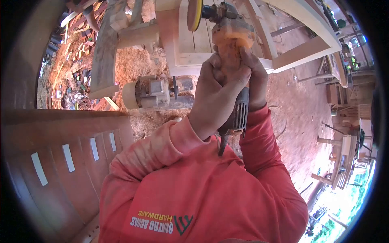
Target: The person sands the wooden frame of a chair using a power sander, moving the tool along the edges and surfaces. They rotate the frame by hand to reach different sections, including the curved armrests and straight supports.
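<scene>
An angle grinder (234,35) with an orange, dusty body is in front of my chest. Its round disc (196,14), yellow at the rim, points to the upper left, and a dark power cord (222,146) leaves its lower end. My left hand (216,91) is closed around the near left side of the body, thumb laid across it. From the other side my right hand (257,79) wraps the same grip; part of its fingers is hidden. Just beyond the disc lies a pale wooden frame with panels (193,42).
A dusty electric motor (156,93) sits below the frame at left. Wood scraps (81,52) and sawdust cover the ground at upper left. A brown panelled wooden piece with white strips (77,162) stands at my left. Wooden furniture (344,156) is at far right.
</scene>
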Demonstrator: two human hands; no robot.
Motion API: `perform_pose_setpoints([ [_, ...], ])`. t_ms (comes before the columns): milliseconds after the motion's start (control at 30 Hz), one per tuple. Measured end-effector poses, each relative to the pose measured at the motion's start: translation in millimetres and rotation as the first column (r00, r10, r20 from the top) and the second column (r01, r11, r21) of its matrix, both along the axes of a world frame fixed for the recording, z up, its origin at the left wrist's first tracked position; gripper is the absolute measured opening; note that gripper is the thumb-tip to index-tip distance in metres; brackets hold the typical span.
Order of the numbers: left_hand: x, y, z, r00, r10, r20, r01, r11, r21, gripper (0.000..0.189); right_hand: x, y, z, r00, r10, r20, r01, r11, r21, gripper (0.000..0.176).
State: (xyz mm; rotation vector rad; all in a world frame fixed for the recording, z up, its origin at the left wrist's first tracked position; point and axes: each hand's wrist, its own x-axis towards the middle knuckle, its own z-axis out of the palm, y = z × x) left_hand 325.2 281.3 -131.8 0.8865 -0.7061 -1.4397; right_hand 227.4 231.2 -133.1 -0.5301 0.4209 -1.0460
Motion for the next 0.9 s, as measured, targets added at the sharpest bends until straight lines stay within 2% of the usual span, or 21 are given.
perform_pose_setpoints([
  [200, -2, 0, 1, 1.0, 0.02, -0.007, -0.02, 1.0, -0.015, 0.053, 1, 1, 7, 1.0, 0.021, 0.006, -0.021, 1.0, -0.016, 0.046],
  [300, -2, 3, 3, 0.999, 0.017, -0.046, -0.019, 0.999, -0.03, 0.052, 0, 0, 3, 0.999, -0.003, -0.044, 0.001, 0.999, -0.038, 0.046],
  [400, -1, 3, 4, 0.999, 0.022, -0.026, -0.023, 0.999, -0.043, 0.048, 0, -2, 0, 0.997, 0.009, -0.081, -0.016, 0.996, -0.087, 0.046],
  [567, -2, 3, -2, 0.997, -0.018, -0.07, 0.017, 1.0, -0.014, 0.04, -1, 1, 0, 0.998, 0.026, -0.051, -0.027, 0.999, -0.029, 0.049],
  [700, 2, -4, -14, 0.992, -0.107, 0.066, 0.106, 0.994, 0.023, 0.046, -6, 1, -20, 0.994, 0.037, 0.101, -0.044, 0.997, 0.063, 0.053],
  [800, 9, 0, -21, 0.981, -0.18, -0.078, 0.187, 0.978, 0.095, 0.059, -11, 0, -42, 0.922, 0.117, 0.368, -0.155, 0.985, 0.075, 0.057],
  [900, 6, 14, -43, 0.962, -0.214, 0.17, 0.2, 0.975, 0.097, 0.069, -11, -3, -58, 0.846, 0.177, 0.504, -0.223, 0.974, 0.032, 0.068],
])
